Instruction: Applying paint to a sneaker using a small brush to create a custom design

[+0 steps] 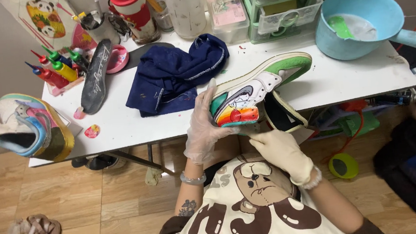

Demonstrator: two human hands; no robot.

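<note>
I see my gloved left hand (203, 127) and right hand (280, 151) gripping one rainbow-heeled, green-toed sneaker (258, 89); a second sneaker (31, 129) sits on the bench (346, 75)

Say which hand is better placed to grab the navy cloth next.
Left, probably. The left hand grips the shoe at its heel, right beside the navy cloth; the right hand is under the shoe, farther away.

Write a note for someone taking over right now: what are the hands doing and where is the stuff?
Left hand: gloved, fingers gripping the heel of the painted sneaker.
Right hand: gloved, under the sneaker by its opening.
The sneaker is held sideways above the white table edge.
Second sneaker sits at the table's left end; black insole, paint bottles, navy cloth, blue basin on the table.
Done: sneaker shows colour. What is left cannot be told.
</note>
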